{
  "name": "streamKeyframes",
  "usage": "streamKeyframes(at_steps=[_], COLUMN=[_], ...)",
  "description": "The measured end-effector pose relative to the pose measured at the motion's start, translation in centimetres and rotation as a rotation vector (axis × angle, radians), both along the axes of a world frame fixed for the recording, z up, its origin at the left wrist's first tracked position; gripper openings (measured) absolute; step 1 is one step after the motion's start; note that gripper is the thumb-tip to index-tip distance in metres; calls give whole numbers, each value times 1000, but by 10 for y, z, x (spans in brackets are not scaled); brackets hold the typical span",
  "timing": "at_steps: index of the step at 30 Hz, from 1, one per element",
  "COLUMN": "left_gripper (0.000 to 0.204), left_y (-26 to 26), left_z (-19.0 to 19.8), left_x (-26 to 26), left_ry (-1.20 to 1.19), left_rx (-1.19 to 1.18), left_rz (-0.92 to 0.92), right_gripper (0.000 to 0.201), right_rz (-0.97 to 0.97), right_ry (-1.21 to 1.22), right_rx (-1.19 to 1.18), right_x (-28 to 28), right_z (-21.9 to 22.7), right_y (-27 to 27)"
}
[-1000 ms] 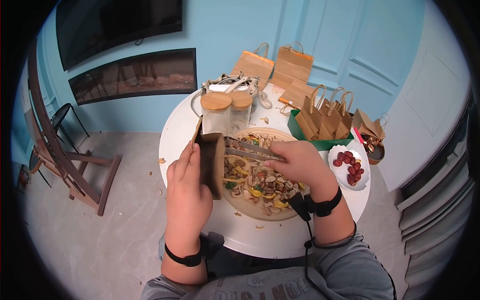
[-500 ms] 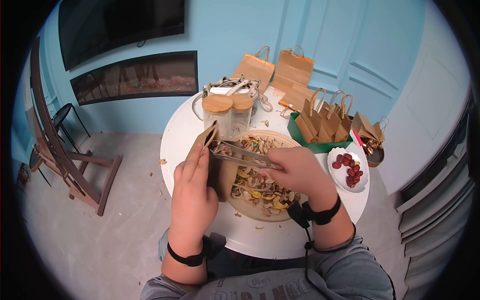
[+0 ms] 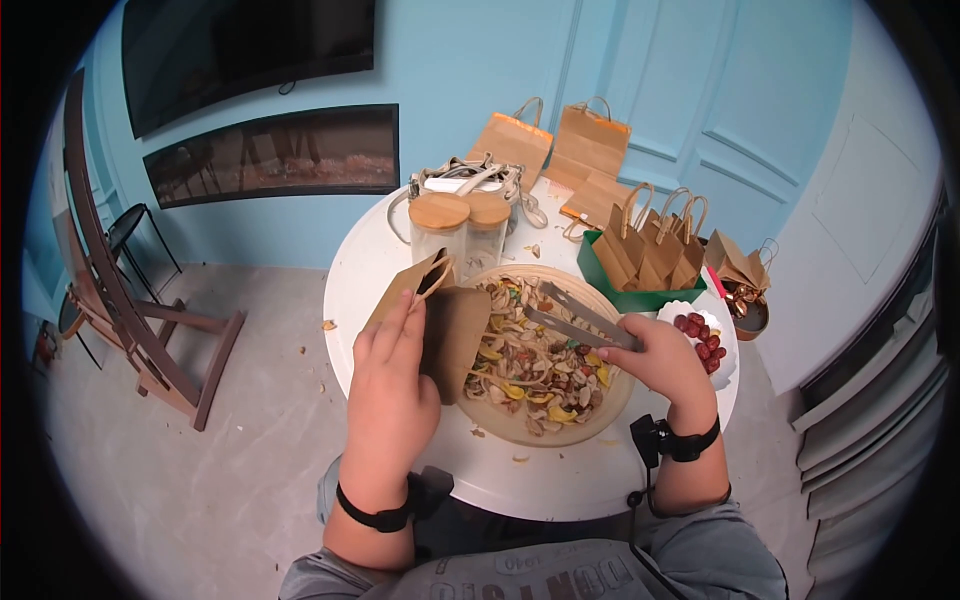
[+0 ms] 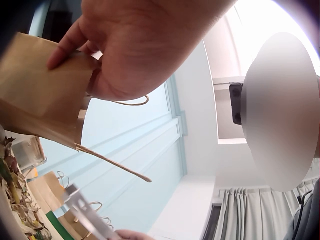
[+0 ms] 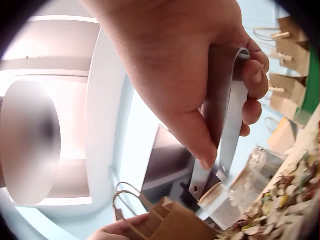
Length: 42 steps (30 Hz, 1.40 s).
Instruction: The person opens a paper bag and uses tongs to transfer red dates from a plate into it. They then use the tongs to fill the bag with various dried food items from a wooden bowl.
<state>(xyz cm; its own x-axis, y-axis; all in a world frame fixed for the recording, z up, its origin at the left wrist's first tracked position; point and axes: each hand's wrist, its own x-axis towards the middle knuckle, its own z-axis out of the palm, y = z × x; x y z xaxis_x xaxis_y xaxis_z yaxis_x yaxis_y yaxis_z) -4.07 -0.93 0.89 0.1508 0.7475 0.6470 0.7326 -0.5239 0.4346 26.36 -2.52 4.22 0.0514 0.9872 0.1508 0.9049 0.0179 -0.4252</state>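
Observation:
My left hand [image 3: 390,385] grips a small brown paper bag [image 3: 458,335] by its wall, with the bag tilted and its mouth toward the right. In the left wrist view, fingers press the outside of the bag [image 4: 45,90] and a twisted handle sticks out. Metal tongs [image 3: 575,318] are held in my right hand [image 3: 665,362], their tips apart with nothing seen between them. Below the tongs, a round wooden tray [image 3: 490,427] carries a heap of mixed dried pieces [image 3: 545,375], pale, brown and yellow. The bag overlaps the tray's left side.
Two wooden-lidded clear jars [image 3: 440,238] stand behind the bag. A green box [image 3: 640,297] with several paper bags is at the back right, beside a white scalloped plate [image 3: 727,372] of red dates [image 3: 706,350]. More paper bags [image 3: 590,140] stand at the back. Crumbs dot the white table [image 3: 490,480].
My right hand has drawn the tongs out of the bag's mouth and moved right, over the tray. Pieces seen between the tongs half a second ago are gone from them. The bag has tilted more.

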Motion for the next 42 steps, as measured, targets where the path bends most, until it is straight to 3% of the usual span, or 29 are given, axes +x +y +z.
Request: streamKeyframes(at_steps=[3,11,17,19,22,31,42], left_gripper=[73,73,73,74,74,75,73], left_y=[-1,-1,4,5,5,3,2], left_z=[0,-1,-2,-2,-2,-2,0], left_x=[2,11,14,17,19,20,16], left_ry=[10,37,25,29,28,44,28], left_rx=[-6,13,24,8,14,14,-2], left_rz=[4,-5,4,3,3,12,14], right_gripper=[43,45,45,45,43,34,31], right_rz=[-94,-71,62,189,343,145,243], right_ry=[-47,-37,95,139,127,-186,-192], right_rx=[-101,-181,-288,-357,-270,-73,-26], right_x=[12,5,7,11,14,7,3], right_z=[-25,-43,-35,-38,-46,-43,-47], right_y=[1,11,5,4,3,-1,0])
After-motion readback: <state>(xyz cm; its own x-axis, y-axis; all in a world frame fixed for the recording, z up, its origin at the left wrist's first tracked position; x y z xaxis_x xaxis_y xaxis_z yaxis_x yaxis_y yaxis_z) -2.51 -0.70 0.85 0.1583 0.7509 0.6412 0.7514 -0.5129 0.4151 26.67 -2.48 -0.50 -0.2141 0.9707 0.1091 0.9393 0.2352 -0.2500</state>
